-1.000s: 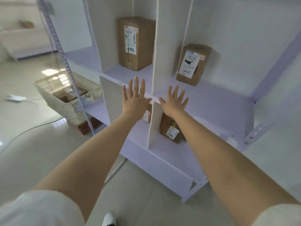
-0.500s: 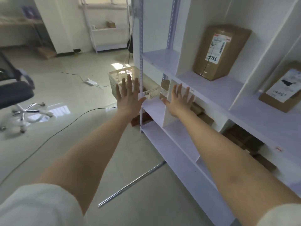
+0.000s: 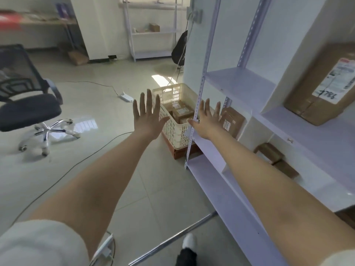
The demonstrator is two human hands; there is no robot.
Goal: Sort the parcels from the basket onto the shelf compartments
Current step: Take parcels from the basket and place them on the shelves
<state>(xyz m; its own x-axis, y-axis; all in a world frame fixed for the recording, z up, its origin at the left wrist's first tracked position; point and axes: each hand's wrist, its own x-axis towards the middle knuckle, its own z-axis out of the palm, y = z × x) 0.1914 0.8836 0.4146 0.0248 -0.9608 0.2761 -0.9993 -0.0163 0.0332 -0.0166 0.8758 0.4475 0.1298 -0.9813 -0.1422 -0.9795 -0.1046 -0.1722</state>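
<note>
Both my hands are spread flat and hold nothing. The left hand (image 3: 148,120) and right hand (image 3: 207,121) reach forward side by side. Just beyond and between them the basket (image 3: 176,135) sits on the floor with parcels (image 3: 180,112) inside. The shelf (image 3: 240,87) has a perforated post (image 3: 199,96) that rises by my right thumb, beside the basket. Past my right fingers a brown parcel (image 3: 232,120) stands in a lower compartment, and a large labelled parcel (image 3: 322,87) sits higher to the right. An office chair (image 3: 28,108) stands well left of my left hand, and a cable (image 3: 76,164) runs beneath that forearm. Compared with half a second ago, the basket looms closer and its parcels now show.
</note>
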